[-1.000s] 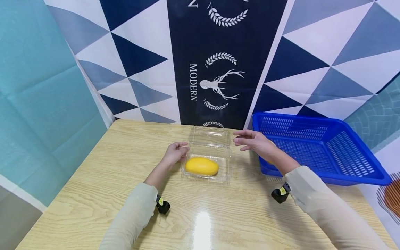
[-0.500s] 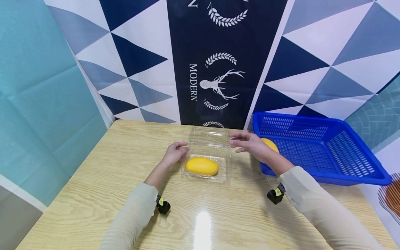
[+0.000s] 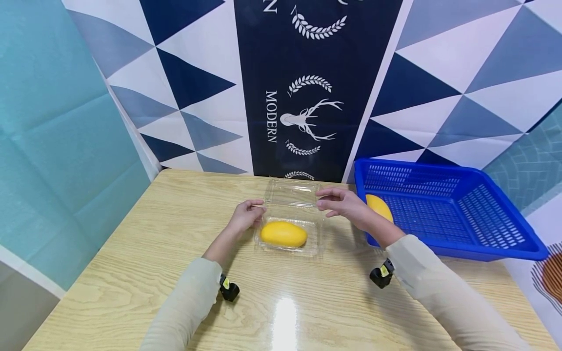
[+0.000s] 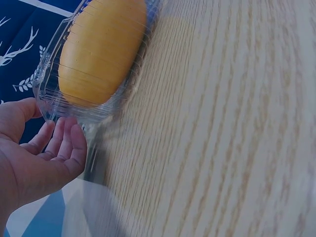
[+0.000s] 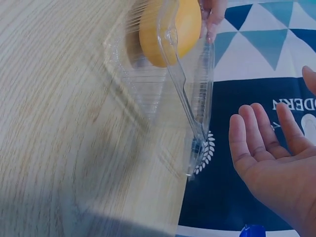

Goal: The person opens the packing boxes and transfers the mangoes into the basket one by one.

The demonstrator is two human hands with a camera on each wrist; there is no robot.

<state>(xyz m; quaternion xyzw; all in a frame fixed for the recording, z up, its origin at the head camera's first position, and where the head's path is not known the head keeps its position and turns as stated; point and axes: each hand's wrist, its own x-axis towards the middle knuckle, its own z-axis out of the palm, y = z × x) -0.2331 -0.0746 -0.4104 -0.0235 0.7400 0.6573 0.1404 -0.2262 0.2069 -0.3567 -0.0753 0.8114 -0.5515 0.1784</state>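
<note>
A yellow mango (image 3: 284, 234) lies in the base of a clear plastic clamshell container (image 3: 312, 246) whose lid (image 3: 291, 192) stands open toward the back. At the container's left edge, my left hand (image 3: 246, 216) pinches the rim between thumb and fingers; the left wrist view shows thumb and fingertips meeting at the plastic (image 4: 49, 101). My right hand (image 3: 346, 204) is beside the right edge of the lid, thumb apart and fingers loosely extended. Seen from the right wrist, this hand (image 5: 276, 163) holds nothing and a gap separates its fingertips from the plastic.
A blue perforated basket (image 3: 452, 214) stands at the right on the wooden table (image 3: 175, 209). Inside its left end sits a second yellow mango (image 3: 380, 207), partly behind the right forearm. A patterned cloth (image 3: 303, 73) hangs just behind the table's back edge.
My right hand has moved left, away from the basket and closer to the lid, uncovering more of the basket's mango. The left hand and container have stayed in place.
</note>
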